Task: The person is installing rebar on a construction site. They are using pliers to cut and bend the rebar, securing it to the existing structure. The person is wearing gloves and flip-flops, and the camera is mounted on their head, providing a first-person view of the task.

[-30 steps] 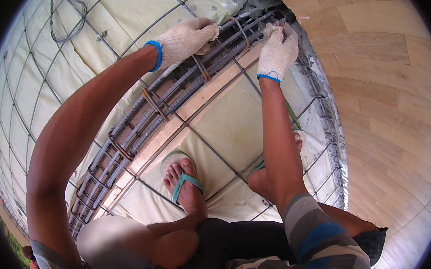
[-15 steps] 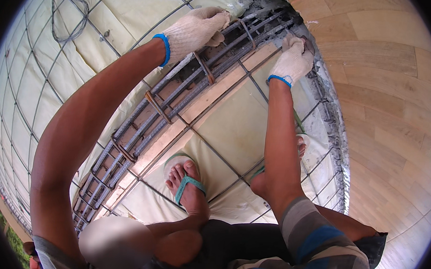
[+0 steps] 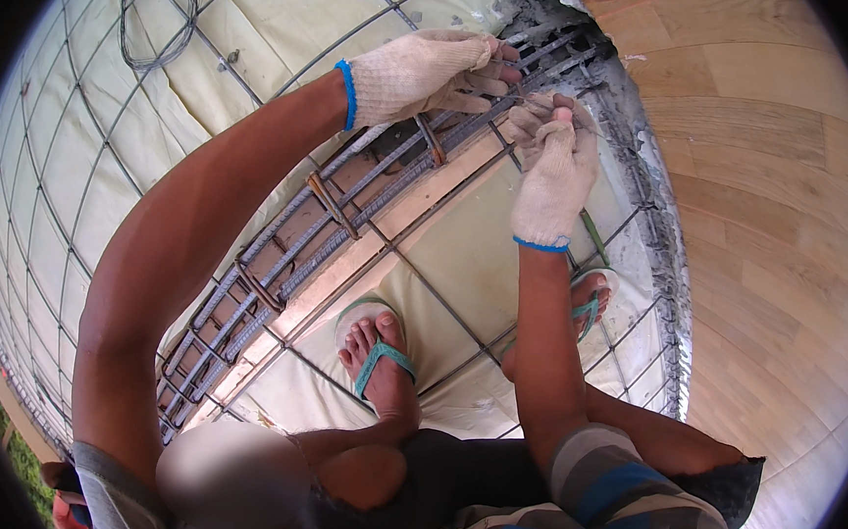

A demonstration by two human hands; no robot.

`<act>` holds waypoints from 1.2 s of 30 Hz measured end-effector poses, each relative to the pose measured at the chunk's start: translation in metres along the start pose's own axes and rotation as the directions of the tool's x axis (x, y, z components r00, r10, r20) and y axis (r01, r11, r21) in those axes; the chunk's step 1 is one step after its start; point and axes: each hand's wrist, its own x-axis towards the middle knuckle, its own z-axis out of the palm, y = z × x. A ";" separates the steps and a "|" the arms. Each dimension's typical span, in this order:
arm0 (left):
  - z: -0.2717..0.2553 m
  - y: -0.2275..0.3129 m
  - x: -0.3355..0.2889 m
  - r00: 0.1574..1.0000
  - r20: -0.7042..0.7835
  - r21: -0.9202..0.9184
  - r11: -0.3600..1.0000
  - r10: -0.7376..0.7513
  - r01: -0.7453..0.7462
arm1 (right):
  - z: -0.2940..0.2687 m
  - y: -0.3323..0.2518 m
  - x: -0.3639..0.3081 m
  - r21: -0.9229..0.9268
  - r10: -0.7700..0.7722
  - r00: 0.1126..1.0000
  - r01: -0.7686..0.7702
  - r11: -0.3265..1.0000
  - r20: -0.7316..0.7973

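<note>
My left hand (image 3: 427,76), in a white knit glove with a blue cuff, reaches over the far part of the rebar cage (image 3: 346,185). Its fingers are stretched out and apart, and nothing shows in them. Close beside its fingertips is my right hand (image 3: 555,175), gloved the same way. Those fingers are bent and pinched together near the concrete edge; whatever lies between them is too small to make out. The cage has long ribbed bars joined by rusty stirrups (image 3: 333,205), set in a boarded trench. My left hand hides part of it.
A grid of thin steel bars (image 3: 432,290) lies over pale sheeting (image 3: 446,237) around my sandalled feet (image 3: 378,360). A loop of wire (image 3: 156,25) rests on the grid at the far left. Rough concrete (image 3: 638,152) borders wood-patterned flooring (image 3: 755,170) on the right.
My left hand has moved right and its fingers have stretched out. My right hand has come nearer and slightly left, fingers now pinched upward. The view has shifted a little.
</note>
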 end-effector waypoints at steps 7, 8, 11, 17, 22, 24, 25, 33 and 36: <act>0.002 0.006 -0.013 0.996 0.029 -0.009 0.996 -0.084 0.084 | -0.007 0.002 0.007 0.196 0.058 0.998 -0.058 0.979 0.006; 0.000 0.008 -0.015 0.992 0.043 -0.028 0.992 -0.122 0.123 | -0.008 0.003 0.007 0.201 0.056 0.998 -0.058 0.978 0.018; -0.003 0.008 -0.019 0.981 0.070 -0.088 0.979 -0.179 0.185 | -0.007 0.004 0.005 0.214 0.071 0.997 -0.075 0.974 0.027; 0.016 0.010 -0.019 0.995 0.096 -0.206 0.979 0.018 0.003 | -0.016 0.015 0.011 0.568 0.224 0.974 -0.194 0.800 0.018; 0.013 0.006 -0.016 1.000 0.023 -0.064 0.998 -0.012 0.014 | -0.017 0.018 0.004 0.554 0.264 0.964 -0.231 0.800 0.020; 0.001 0.003 -0.018 1.000 -0.026 -0.069 0.997 -0.017 0.015 | -0.015 0.005 -0.001 0.254 0.345 0.938 -0.342 0.905 0.032; -0.004 0.001 -0.020 0.999 -0.050 -0.073 0.997 -0.020 0.017 | -0.015 0.000 -0.003 0.092 0.386 0.922 -0.387 0.917 0.027; -0.037 0.009 -0.013 0.904 -0.422 -0.014 0.996 0.070 -0.084 | -0.115 0.012 -0.007 -0.995 -0.182 0.983 0.002 -0.097 0.020; -0.050 0.005 -0.007 0.895 -0.428 -0.065 0.984 0.125 -0.168 | -0.129 0.024 -0.024 -0.986 -0.194 0.980 0.002 -0.168 0.035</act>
